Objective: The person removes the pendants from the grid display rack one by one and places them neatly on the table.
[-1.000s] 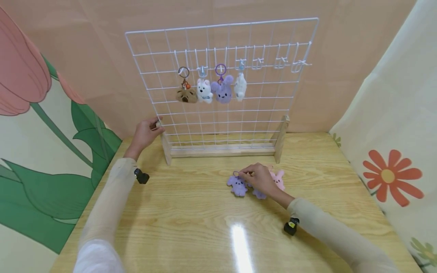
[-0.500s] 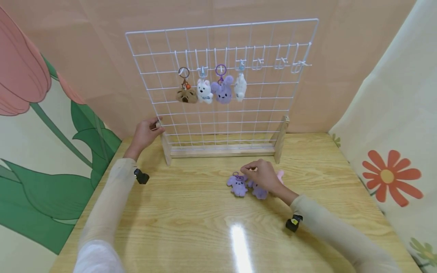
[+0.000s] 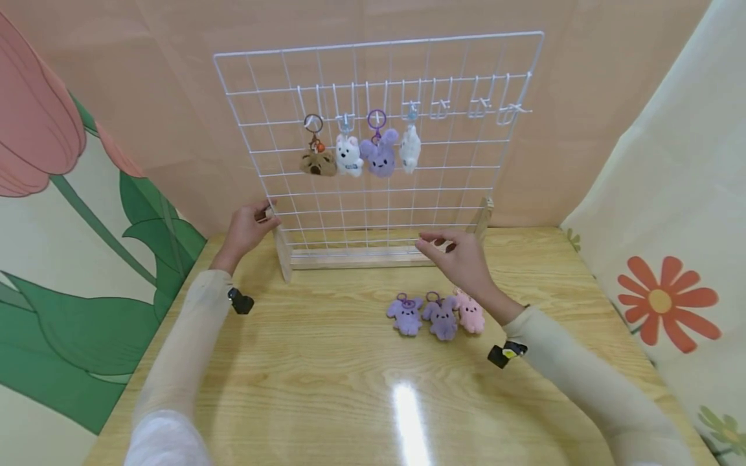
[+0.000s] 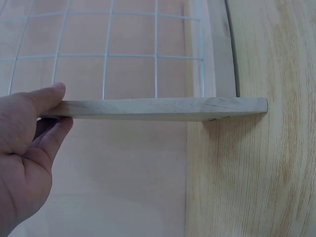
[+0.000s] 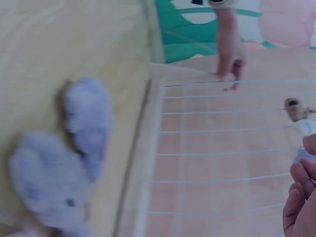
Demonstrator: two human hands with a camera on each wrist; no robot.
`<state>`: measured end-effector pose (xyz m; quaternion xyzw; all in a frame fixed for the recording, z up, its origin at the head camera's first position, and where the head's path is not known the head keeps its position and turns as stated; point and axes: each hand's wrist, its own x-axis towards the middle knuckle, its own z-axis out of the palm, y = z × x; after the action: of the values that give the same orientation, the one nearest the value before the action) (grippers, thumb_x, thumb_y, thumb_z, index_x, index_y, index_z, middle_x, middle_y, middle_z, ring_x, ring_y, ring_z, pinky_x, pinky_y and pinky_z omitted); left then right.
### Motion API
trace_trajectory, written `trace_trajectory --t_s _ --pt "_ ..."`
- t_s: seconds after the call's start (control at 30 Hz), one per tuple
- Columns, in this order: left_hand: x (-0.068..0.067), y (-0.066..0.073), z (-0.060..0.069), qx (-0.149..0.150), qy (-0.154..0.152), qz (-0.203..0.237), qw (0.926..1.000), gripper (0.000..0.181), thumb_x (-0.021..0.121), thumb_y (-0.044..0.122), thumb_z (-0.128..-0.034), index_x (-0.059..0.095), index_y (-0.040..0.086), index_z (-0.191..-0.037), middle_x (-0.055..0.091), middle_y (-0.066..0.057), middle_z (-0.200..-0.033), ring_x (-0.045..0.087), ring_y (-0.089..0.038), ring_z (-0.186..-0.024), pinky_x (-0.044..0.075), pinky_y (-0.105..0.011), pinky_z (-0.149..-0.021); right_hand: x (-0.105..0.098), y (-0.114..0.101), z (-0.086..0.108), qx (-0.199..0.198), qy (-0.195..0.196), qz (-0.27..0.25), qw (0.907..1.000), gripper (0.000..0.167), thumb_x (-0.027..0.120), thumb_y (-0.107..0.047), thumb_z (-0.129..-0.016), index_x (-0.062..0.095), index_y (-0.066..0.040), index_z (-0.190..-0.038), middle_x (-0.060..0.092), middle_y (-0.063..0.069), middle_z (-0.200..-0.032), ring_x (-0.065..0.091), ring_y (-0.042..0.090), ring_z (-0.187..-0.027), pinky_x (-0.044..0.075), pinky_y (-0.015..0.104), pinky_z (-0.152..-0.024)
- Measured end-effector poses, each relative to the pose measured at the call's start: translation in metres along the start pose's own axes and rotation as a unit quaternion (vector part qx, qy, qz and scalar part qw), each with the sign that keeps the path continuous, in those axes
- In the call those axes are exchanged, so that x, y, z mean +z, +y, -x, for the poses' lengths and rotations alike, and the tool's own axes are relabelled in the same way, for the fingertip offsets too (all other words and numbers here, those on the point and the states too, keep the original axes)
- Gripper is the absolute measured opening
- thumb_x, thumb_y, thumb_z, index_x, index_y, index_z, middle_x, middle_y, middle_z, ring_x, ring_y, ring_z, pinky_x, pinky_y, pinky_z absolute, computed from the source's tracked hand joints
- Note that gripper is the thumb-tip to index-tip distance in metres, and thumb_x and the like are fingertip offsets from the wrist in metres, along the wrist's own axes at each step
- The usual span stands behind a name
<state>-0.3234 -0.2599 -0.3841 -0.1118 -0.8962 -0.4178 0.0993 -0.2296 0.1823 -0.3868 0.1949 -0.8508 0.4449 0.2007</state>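
Note:
My left hand (image 3: 247, 228) grips the wooden side post (image 4: 148, 106) of a white wire grid rack (image 3: 379, 44), thumb on one face and fingers on the other. My right hand (image 3: 463, 262) is raised before the rack's lower right part, its fingers loosely bent and nothing visible between them. Below it on the table lie two purple plush keychains (image 3: 406, 317) with purple rings and a pink plush keychain (image 3: 469, 313). From hooks on the grid hang a brown plush keychain (image 3: 318, 163), a white one (image 3: 349, 155), a purple one (image 3: 381, 155) and another white one (image 3: 410, 149).
Several bare white hooks (image 3: 480, 107) jut out on the grid's right side. The wooden base bar (image 3: 350, 261) stands on the wood-grain table (image 3: 303, 388). Behind it is a peach backdrop (image 3: 408, 16), with flower-printed cloth (image 3: 664, 213) at the right.
My right hand has left the purple keychains and risen toward the rack, uncovering the pink keychain. My left hand keeps its grip on the post.

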Motion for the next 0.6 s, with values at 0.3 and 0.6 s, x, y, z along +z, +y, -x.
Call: trace_trajectory --t_s 0.3,0.6 --pt "0.000 -0.001 0.001 -0.006 -0.003 0.001 1.0000 0.051 0.069 0.013 -0.0990 0.054 -0.006 -0.144 0.063 -0.027 -0.132 0.061 -0.039 -0.126 0.057 -0.039 -0.098 -0.016 -0.034 -0.027 -0.012 0.080 -0.044 0.9958 0.025 0.079 -0.026 -0.092 0.080 -0.007 -0.108 0.078 0.008 -0.101 0.061 0.009 -0.079 0.049 0.016 -0.061" --pt "0.000 -0.002 -0.001 -0.003 -0.002 0.000 1.0000 0.050 0.069 0.013 -0.0991 0.055 -0.005 -0.143 0.067 -0.025 -0.125 0.062 -0.037 -0.125 0.057 -0.039 -0.098 -0.026 -0.066 -0.059 0.000 0.144 -0.059 0.9878 0.024 0.080 -0.019 -0.091 0.079 -0.004 -0.110 0.077 0.013 -0.106 0.060 0.007 -0.086 0.048 0.015 -0.069"
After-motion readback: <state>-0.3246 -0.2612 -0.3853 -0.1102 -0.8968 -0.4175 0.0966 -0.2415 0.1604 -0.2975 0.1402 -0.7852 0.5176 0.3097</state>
